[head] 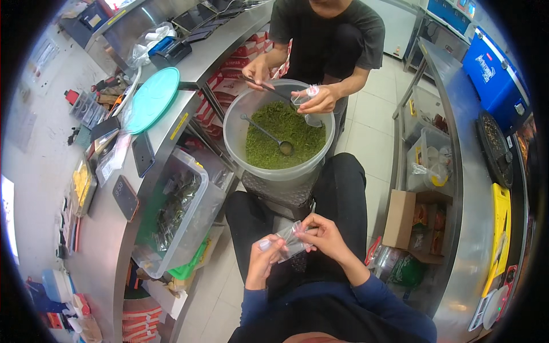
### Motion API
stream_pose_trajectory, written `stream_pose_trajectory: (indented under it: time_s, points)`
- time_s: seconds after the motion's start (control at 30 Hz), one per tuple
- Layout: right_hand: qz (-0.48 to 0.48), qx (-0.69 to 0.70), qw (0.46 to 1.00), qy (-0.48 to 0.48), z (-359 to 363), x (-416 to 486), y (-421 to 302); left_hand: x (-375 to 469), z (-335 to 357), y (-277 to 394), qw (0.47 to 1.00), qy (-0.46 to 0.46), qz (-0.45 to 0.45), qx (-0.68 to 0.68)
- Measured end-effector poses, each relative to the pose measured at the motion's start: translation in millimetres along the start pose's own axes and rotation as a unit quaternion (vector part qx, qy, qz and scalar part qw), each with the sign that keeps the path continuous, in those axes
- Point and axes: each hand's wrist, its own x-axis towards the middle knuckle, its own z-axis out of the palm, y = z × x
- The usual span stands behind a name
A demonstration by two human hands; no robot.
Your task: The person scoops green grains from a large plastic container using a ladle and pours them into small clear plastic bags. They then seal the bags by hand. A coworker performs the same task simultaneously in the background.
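My left hand (266, 257) and my right hand (319, 235) hold a small clear plastic bag (293, 244) between them, above my lap. A white roll or cap-like piece (264, 245) shows at my left index finger. Beyond my knees stands a large translucent tub (231, 143) with green shredded or ground matter (274, 124) in it. A dark long-handled spoon (268, 136) lies on the green matter. Across the tub, another person's hands (317, 99) hold a second dark spoon and a small clear bag over the rim.
A steel counter (101, 223) on the left bears two phones (126, 198) and a turquoise lid (154, 100). Below it, a clear bin (184, 231) holds small packets. On the right, a steel counter (467, 206) bears a blue cooler (493, 77); an open cardboard box (399, 218) sits beneath.
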Motion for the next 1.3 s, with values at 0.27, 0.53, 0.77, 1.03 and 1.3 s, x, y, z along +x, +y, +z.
stream_pose_trajectory:
  time_s: [0.27, 0.53, 0.77, 1.03, 1.3]
  points:
    - [-0.079, -0.241, 0.967, -0.022, -5, -7, -8, -11, 18, 34, 0.785, 0.213, 0.273, 0.514]
    - [-0.09, -0.464, 0.88, -0.036, -2, -6, -14, -20, 41, 25, 0.701, -0.026, 0.29, 0.651]
    - [-0.122, -0.539, 0.83, -0.072, 7, 2, -33, -7, 40, 29, 0.728, -0.008, 0.307, 0.613]
    - [-0.301, -0.516, 0.8, 0.052, 28, 67, -127, 34, 8, 16, 0.894, 0.033, 0.276, 0.351]
    - [-0.309, -0.895, 0.26, -0.188, 6, 286, -108, 85, -17, -47, 0.945, 0.029, 0.194, 0.264]
